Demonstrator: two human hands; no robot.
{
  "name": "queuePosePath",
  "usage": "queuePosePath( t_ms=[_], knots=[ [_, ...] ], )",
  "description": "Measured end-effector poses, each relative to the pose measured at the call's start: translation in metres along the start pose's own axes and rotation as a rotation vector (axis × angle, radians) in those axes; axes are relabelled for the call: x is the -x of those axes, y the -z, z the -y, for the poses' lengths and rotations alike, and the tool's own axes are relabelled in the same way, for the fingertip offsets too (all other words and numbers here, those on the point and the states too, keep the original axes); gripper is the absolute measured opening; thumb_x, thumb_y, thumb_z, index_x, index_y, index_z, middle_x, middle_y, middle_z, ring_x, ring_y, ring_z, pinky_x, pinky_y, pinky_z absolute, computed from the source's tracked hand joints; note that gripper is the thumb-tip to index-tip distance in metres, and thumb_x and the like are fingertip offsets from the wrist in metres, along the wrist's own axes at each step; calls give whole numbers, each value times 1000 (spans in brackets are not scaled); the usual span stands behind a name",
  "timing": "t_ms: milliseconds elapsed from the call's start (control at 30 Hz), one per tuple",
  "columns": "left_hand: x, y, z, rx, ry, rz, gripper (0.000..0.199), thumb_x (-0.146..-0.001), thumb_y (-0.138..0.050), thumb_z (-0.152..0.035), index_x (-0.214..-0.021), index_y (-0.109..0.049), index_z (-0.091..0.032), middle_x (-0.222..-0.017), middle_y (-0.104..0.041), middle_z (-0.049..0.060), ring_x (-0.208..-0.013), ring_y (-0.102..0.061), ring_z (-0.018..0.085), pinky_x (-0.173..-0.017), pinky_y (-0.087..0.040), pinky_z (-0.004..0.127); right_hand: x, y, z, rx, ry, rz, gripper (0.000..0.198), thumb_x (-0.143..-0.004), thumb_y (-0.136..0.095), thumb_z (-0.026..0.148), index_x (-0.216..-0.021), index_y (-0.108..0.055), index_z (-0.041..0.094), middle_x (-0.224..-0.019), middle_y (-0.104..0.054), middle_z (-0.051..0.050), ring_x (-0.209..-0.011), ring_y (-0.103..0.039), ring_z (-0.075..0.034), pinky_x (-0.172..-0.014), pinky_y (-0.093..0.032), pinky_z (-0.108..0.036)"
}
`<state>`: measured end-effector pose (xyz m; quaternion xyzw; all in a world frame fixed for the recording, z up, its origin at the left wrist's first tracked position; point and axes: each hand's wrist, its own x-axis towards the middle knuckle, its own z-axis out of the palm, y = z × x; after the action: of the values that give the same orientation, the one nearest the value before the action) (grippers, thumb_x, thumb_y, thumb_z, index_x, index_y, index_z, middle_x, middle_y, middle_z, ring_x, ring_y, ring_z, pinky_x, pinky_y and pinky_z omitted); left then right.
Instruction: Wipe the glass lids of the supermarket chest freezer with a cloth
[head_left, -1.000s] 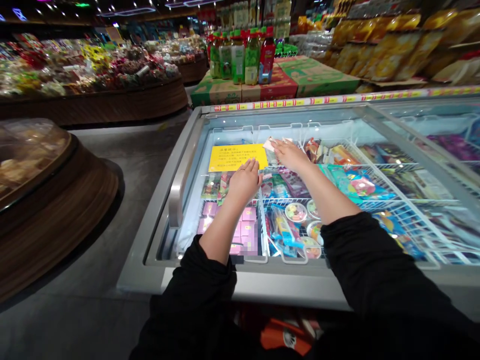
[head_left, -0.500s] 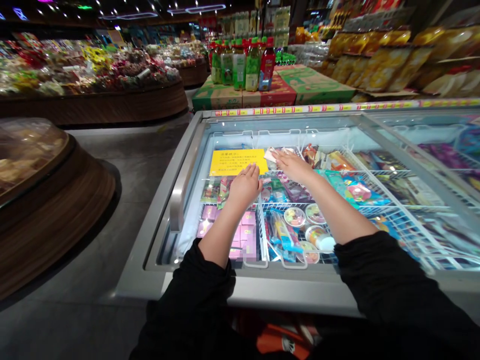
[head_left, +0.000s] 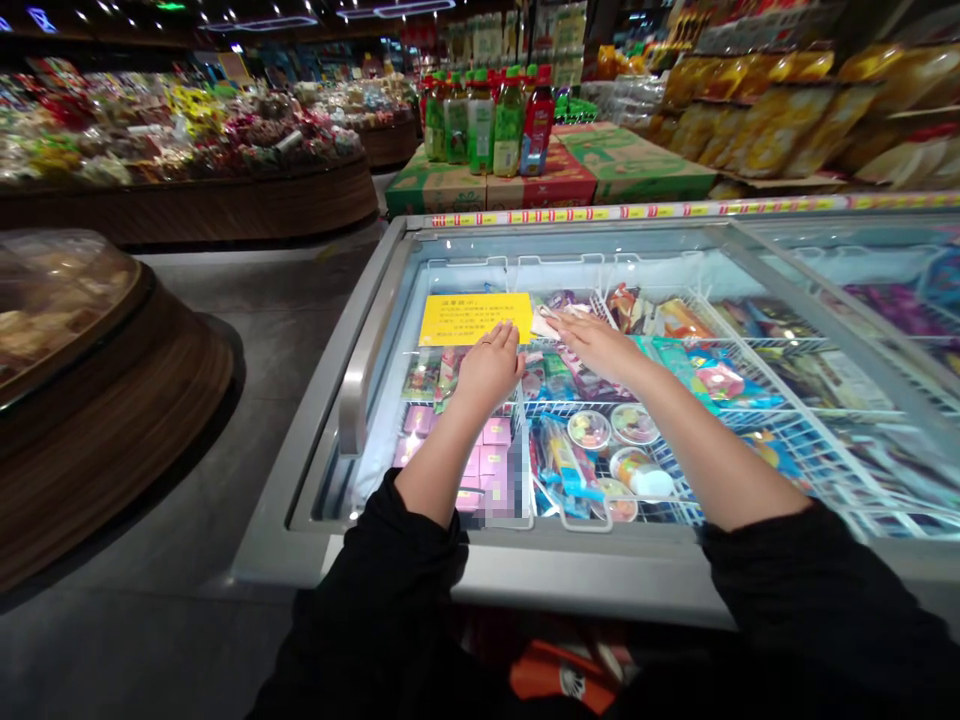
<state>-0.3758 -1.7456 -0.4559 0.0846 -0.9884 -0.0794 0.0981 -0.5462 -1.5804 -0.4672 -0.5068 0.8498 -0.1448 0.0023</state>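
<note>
My left hand [head_left: 490, 362] lies flat on the freezer's sliding glass lid, fingers stretched out over the lower right part of a yellow notice [head_left: 466, 319]. A ring shows on one finger. To its right, my right hand [head_left: 598, 345] holds a crumpled white tissue [head_left: 541, 322] pressed under its fingers against the glass, beside the notice's right edge. Through the lid show pink boxes [head_left: 493, 460], round ice cream cups [head_left: 589, 430] and several wrapped packs in white wire baskets [head_left: 529, 480].
A metal handle [head_left: 354, 400] runs along the lid's left side. Behind the freezer stand green and red bottles [head_left: 507, 125] on printed cartons [head_left: 637, 160]. Wood-sided display stands [head_left: 112, 400] are at the left, beyond the grey floor [head_left: 277, 340]. Bagged goods [head_left: 772, 130] are stacked at the back right.
My right hand has shifted slightly right and down with the tissue, uncovering a pack behind it. My left hand stays nearly in place. The view has shifted a little.
</note>
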Motion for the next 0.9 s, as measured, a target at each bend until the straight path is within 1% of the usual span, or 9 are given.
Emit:
queuePosePath(
  t_ms=[67,133,233,367,500,600,700,833,900],
  knots=[
    [0,0,0,-4,1,1,52,-110,-47,-27,-157,-49,-4,-166,-45,16,-156,-44,25,-131,-34,38,-9,-4,9,50,-36,-15,59,-109,-28,38,-161,-50,20,-170,-43,-3,-160,-34,-29,-134,-26,-52],
    [1,0,0,-8,4,-5,52,-110,-47,-26,-157,-50,-5,-166,-46,15,-156,-45,25,-130,-35,38,-14,-6,18,63,-45,-18,60,-108,-29,37,-161,-49,18,-170,-43,-4,-161,-32,-30,-134,-25,-53],
    [1,1,0,-7,1,-19,51,-110,-47,-26,-157,-50,-7,-165,-48,14,-155,-45,23,-130,-36,37,-2,-3,20,-1,17,20,58,-109,-29,39,-161,-50,29,-170,-41,3,-161,-31,-29,-134,-26,-56],
    [2,3,-1,-6,16,-4,51,-110,-46,-27,-157,-51,-10,-166,-47,13,-156,-44,23,-130,-35,37,25,9,-2,-90,85,63,56,-109,-26,46,-160,-49,41,-170,-39,11,-162,-29,-26,-134,-25,-58],
    [2,4,-2,-8,25,-1,51,-110,-45,-28,-157,-50,-9,-166,-46,13,-156,-43,23,-131,-34,36,19,9,-14,-32,13,22,58,-109,-27,42,-162,-49,32,-171,-40,3,-161,-33,-27,-134,-25,-56],
    [1,2,-2,-4,30,-12,51,-110,-44,-27,-157,-50,-10,-166,-47,12,-157,-43,22,-131,-34,37,3,1,0,48,-40,-7,60,-109,-28,38,-163,-48,23,-171,-40,-2,-161,-33,-28,-135,-24,-52],
    [1,-1,0,-4,23,-23,51,-110,-45,-26,-157,-50,-8,-166,-47,13,-156,-43,22,-131,-34,36,5,1,16,66,-31,18,60,-108,-30,37,-162,-49,19,-171,-40,-2,-162,-30,-29,-135,-24,-50],
    [1,-1,1,-8,19,-29,50,-109,-45,-25,-156,-51,-8,-165,-48,13,-156,-44,22,-131,-34,36,33,12,13,-26,60,71,57,-109,-29,42,-162,-49,33,-171,-38,7,-162,-29,-27,-134,-25,-53],
    [1,1,0,-10,24,-23,50,-109,-45,-25,-156,-52,-9,-166,-47,12,-156,-44,22,-131,-35,37,42,16,5,-56,58,62,55,-109,-28,44,-161,-49,39,-170,-38,10,-161,-31,-27,-134,-26,-56]
  ],
)
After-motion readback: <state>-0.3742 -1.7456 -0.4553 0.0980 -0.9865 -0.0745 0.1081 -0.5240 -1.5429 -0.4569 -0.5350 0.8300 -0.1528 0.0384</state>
